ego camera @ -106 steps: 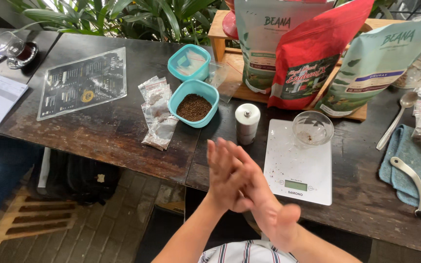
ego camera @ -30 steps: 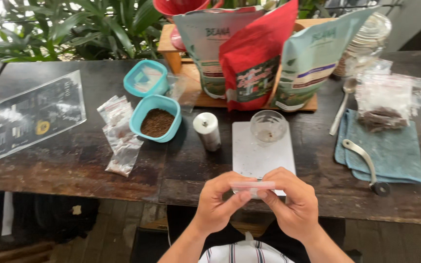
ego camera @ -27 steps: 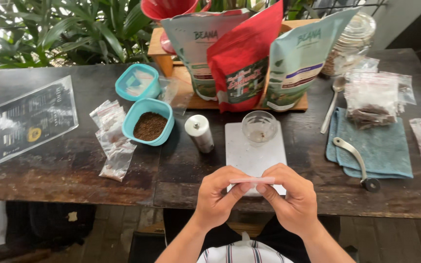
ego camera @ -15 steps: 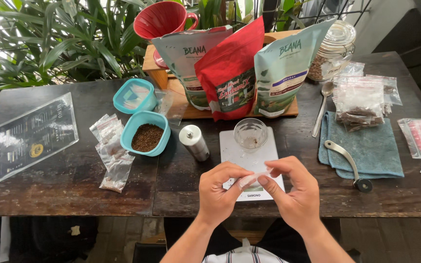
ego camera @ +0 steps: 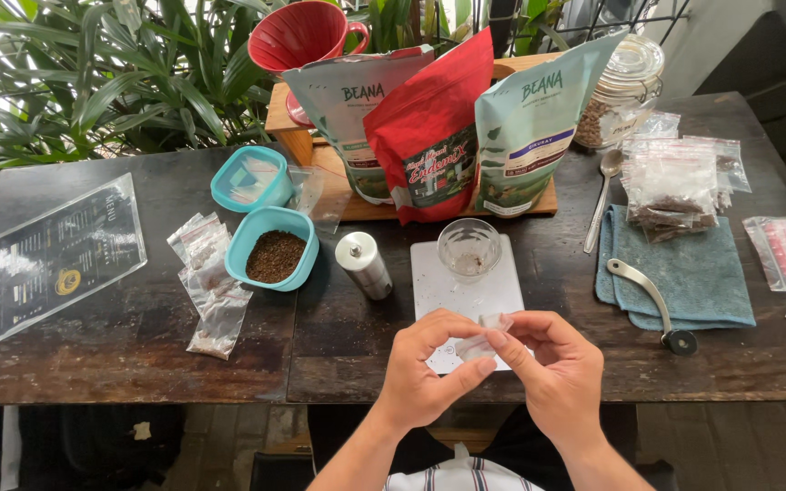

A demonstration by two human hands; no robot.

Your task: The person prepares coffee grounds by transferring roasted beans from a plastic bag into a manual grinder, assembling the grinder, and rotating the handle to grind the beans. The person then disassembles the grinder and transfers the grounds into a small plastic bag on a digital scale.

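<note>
While both hands meet low over the near edge of the dark wooden table [ego camera: 120, 364], I have my left hand [ego camera: 425, 368] and right hand [ego camera: 561, 373] pinching a small clear plastic bag [ego camera: 484, 335] between thumbs and fingertips, held just above the near end of the white scale [ego camera: 466, 291]. On that scale stands a small glass cup [ego camera: 468, 247], with a metal canister [ego camera: 364, 265] lying just left of it and a teal tub of brown grounds [ego camera: 273, 248] beyond that, beside a few more small bags [ego camera: 211, 282]. To my right a long-handled tool [ego camera: 648, 300] rests on a blue cloth [ego camera: 684, 273].
</note>
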